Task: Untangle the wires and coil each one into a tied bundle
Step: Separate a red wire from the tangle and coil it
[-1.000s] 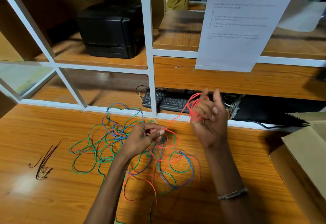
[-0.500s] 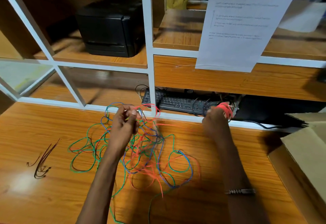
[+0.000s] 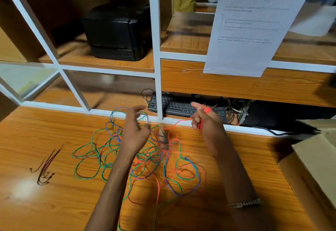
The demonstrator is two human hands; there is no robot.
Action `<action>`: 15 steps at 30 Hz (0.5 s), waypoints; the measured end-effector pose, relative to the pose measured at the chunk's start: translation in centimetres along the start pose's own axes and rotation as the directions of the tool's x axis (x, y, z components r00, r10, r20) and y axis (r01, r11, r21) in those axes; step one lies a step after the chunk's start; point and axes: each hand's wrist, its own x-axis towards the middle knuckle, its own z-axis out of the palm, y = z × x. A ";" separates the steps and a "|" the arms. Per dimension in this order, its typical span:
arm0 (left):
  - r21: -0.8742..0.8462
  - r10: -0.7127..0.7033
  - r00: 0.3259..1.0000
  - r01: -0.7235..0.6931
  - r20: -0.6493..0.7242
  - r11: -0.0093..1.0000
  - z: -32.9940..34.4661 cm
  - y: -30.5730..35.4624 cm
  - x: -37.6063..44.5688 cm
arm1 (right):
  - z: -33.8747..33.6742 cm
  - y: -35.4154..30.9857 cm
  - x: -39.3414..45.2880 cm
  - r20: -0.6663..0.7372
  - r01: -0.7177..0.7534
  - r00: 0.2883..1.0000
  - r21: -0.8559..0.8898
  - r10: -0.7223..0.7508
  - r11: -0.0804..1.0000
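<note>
Thin red plastic-coated wire (image 3: 179,121) runs from the loose tangle of red, green and blue wires (image 3: 138,158), mid-tabletop on the orange wooden table (image 3: 45,209), up and right to the right hand (image 3: 204,121), where a small coil is wound round the fingers, which curl on it. Left hand (image 3: 135,130) hovers over the tangle, fingers spread, relaxed, holding nothing. Wire looks light, limp and springy, likely to snag at crossings; best pinched on the free span just beside the tangle. That taut span's long axis slants from lower left to upper right.
</note>
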 end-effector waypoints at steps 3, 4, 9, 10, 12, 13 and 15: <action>-0.096 0.233 0.947 -0.216 0.223 0.972 2.5 1.8 -0.8 | 0.8 -0.8 -1.0 0.135 -0.066 0.990 0.166 0.044 0.984; -0.094 0.290 0.923 -0.275 0.254 0.957 3.5 2.3 -1.0 | 1.1 -1.1 -1.4 0.185 -0.084 0.982 0.212 0.044 0.974; -0.166 0.357 0.882 -0.320 0.309 0.933 6.2 3.3 -1.4 | 1.1 -2.4 -2.3 0.397 -0.225 0.918 0.467 0.024 0.855; -0.189 0.337 0.891 -0.290 0.305 0.938 6.3 3.4 -1.5 | 0.7 -2.7 -2.3 0.432 -0.272 0.902 0.546 0.012 0.793; -0.261 0.278 0.898 -0.194 0.342 0.946 6.3 3.6 -1.8 | -0.4 -3.2 -2.3 0.483 -0.329 0.872 0.697 -0.079 0.637; -0.293 0.253 0.895 -0.146 0.368 0.945 6.4 3.6 -1.9 | -0.9 -3.5 -2.3 0.484 -0.334 0.864 0.757 -0.138 0.561; -0.275 0.223 0.896 -0.120 0.383 0.954 6.4 3.7 -2.2 | -1.4 -4.1 -2.1 0.447 -0.322 0.865 0.841 -0.225 0.434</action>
